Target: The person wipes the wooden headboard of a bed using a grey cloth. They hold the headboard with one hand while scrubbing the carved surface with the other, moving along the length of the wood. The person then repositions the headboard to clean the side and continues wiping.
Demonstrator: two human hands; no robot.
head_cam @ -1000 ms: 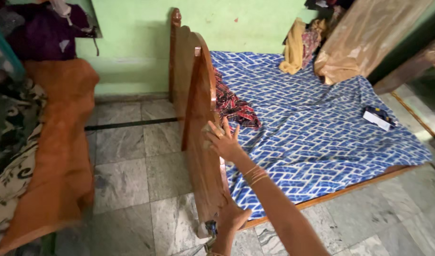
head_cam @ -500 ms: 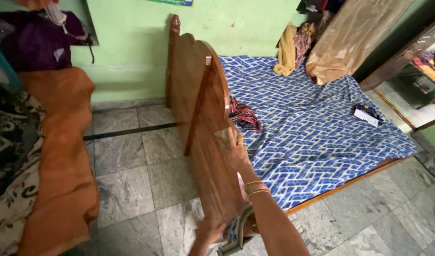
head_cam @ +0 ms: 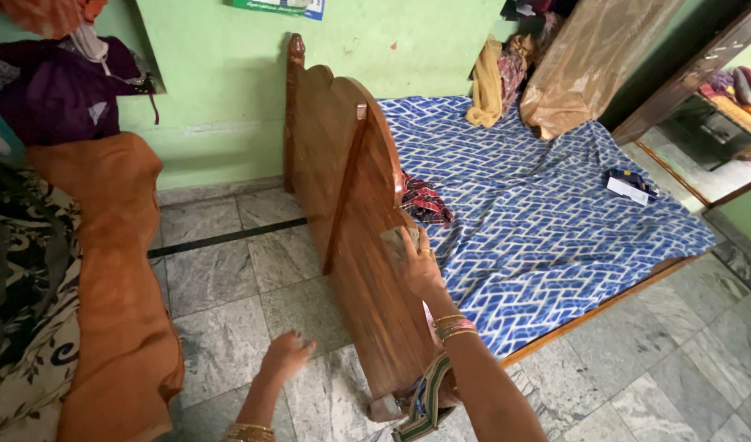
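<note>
Right hand [head_cam: 416,260]: pressed against the outer face of the wooden headboard [head_cam: 355,213], fingers curled over a small grey cloth [head_cam: 398,239].
Left hand [head_cam: 287,354]: empty, fingers loosely spread, hovering over the marble floor [head_cam: 220,327] just left of the headboard's lower end.
Headboard: upright at the end of the bed, one post near the green wall [head_cam: 228,74], the face dull and streaky under the cloth.
Bed: blue patterned sheet [head_cam: 539,213] with a crumpled red cloth [head_cam: 425,200] beside the headboard and a small box [head_cam: 629,184] further out.
Left side: orange fabric [head_cam: 113,278] draped over a patterned cover.
Doing it well, by my reading: keep the cloth flat, press evenly, wipe in long strokes along the grain, and use the free hand for balance.
</note>
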